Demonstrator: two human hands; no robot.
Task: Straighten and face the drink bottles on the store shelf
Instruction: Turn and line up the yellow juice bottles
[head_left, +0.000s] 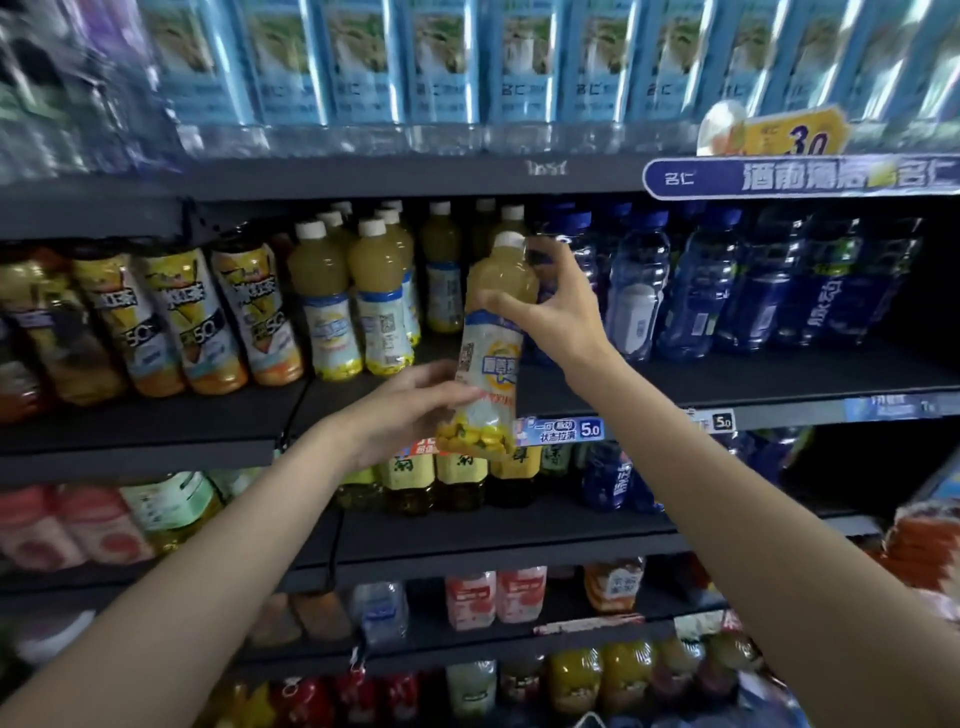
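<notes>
I hold a yellow lemon drink bottle (493, 343) with a white cap in front of the middle shelf (727, 374), slightly tilted, its label facing me. My left hand (410, 410) grips its lower part from the left. My right hand (558, 306) clasps its upper body and shoulder from the right. More of the same lemon bottles (353, 301) stand on the shelf just left of it, in rows going back. Blue-capped clear bottles (691, 291) stand to the right.
Orange juice bottles (208, 317) fill the shelf's left end. Light blue cartons (441, 62) line the top shelf. Tea bottles (457, 478) sit on the shelf below, behind a 5.0 price tag (563, 430). Lower shelves hold assorted drinks.
</notes>
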